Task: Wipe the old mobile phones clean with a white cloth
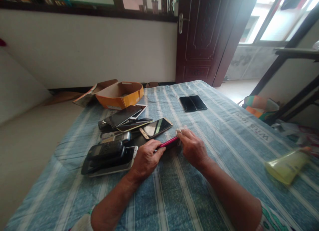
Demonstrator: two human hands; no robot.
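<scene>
A pink-edged phone (168, 142) is held edge-on over the striped cloth, its far side turned away from view. My left hand (147, 158) grips its left end between thumb and fingers. At its right end, my right hand (191, 146) pinches a whitish cloth or tissue (178, 132) against the phone. Just beyond lies a gold-framed phone (156, 128), screen up. Left of my left hand is a loose pile of phones, with a black phone (106, 150) on a white-edged one (129, 156) and a dark phone (123, 115) leaning farther back.
An open orange box (122, 100) stands behind the pile. Two black phones (193, 103) lie side by side near the table's far edge. A yellow translucent container (286, 166) is at the right on the striped tablecloth (224, 138). Beyond the table are a door (199, 38) and wall.
</scene>
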